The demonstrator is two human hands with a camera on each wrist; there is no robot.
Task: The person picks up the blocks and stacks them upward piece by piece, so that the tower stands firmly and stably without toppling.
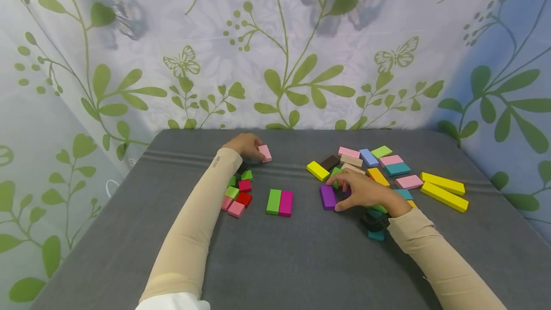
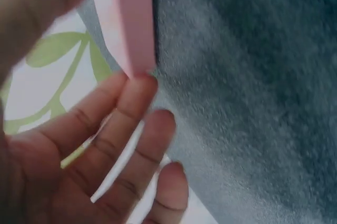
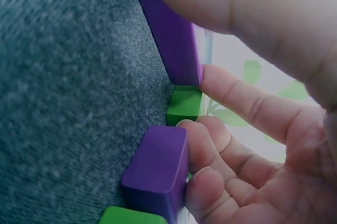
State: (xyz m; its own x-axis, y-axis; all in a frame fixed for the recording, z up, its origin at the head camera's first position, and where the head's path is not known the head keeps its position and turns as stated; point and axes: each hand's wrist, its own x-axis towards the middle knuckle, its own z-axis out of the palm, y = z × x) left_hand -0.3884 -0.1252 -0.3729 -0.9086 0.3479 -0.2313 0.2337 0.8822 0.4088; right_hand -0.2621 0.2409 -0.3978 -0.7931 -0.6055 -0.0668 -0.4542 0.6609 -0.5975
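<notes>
Your hands work smooth painted blocks on a felt-like grey cloth point(image 1: 301, 262).
Your left hand point(image 1: 246, 145) pinches a flat pink block point(image 1: 264, 153) at the far edge; your right hand point(image 1: 363, 193) curls round a glossy purple slab point(image 1: 327, 197) beside the mixed pile.

teal block point(image 1: 376, 235) half hidden under right wrist, pink block point(image 2: 131, 19) cut off by top edge

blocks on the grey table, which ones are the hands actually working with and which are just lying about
In hand:
- pink block, pinched by the left hand
- purple block, gripped by the right hand

Lying about:
- green and magenta pair, side by side mid-table
- small block cluster beside the left forearm
- two long yellow bars at far right
- mixed pile beyond the right hand
</notes>
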